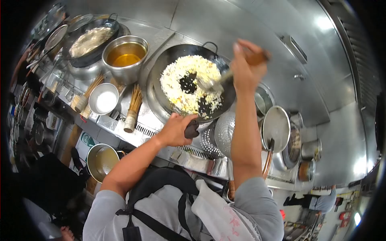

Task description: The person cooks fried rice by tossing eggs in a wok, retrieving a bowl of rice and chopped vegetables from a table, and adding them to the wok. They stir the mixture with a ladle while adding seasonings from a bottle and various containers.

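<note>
A black wok (159, 66) holds white and yellow fried rice (177, 76), spread in a ring around a bare dark patch. My left hand (177, 129) is closed on a dark cloth (191, 129) at the wok's near edge. Above the wok's right side, my right hand (248, 68) grips the brown wooden handle of a metal ladle (215, 85), whose blurred head touches the rice.
Left of the wok stand a pot of amber oil (125, 60), a bowl of white powder (105, 100), a bamboo brush (134, 108) and another wok (90, 42). Strainers (276, 127) lie at the right. A soup pot (102, 162) stands lower left; a person (319, 201) is far right.
</note>
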The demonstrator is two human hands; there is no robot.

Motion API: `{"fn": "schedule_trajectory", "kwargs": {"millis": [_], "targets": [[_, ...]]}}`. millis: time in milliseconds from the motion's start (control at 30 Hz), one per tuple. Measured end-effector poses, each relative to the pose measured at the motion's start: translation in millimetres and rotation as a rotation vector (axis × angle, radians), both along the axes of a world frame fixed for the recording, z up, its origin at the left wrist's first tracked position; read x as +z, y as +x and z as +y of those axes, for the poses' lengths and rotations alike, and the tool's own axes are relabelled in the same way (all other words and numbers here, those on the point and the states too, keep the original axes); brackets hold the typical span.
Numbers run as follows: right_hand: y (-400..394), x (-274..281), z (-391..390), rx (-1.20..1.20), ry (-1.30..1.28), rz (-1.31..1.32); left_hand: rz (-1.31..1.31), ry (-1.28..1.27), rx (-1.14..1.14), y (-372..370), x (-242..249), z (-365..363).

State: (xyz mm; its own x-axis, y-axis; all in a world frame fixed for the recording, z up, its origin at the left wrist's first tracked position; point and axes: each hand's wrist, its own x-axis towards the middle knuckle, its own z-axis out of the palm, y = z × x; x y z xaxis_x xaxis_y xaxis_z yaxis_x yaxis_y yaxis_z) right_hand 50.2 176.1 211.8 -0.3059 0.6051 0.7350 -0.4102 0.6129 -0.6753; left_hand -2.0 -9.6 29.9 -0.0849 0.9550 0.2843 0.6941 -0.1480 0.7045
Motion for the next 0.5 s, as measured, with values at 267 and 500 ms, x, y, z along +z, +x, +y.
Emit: {"fn": "schedule_trajectory", "kwargs": {"millis": [267,500], "targets": [[21,46,86,-0.084,-0.174,0.298,-0.048,0.015,0.028,2,-4,0],[-25,46,23,0.124,-0.24,-0.094,-0.047,-0.01,0.006,2,1,-3]]}}
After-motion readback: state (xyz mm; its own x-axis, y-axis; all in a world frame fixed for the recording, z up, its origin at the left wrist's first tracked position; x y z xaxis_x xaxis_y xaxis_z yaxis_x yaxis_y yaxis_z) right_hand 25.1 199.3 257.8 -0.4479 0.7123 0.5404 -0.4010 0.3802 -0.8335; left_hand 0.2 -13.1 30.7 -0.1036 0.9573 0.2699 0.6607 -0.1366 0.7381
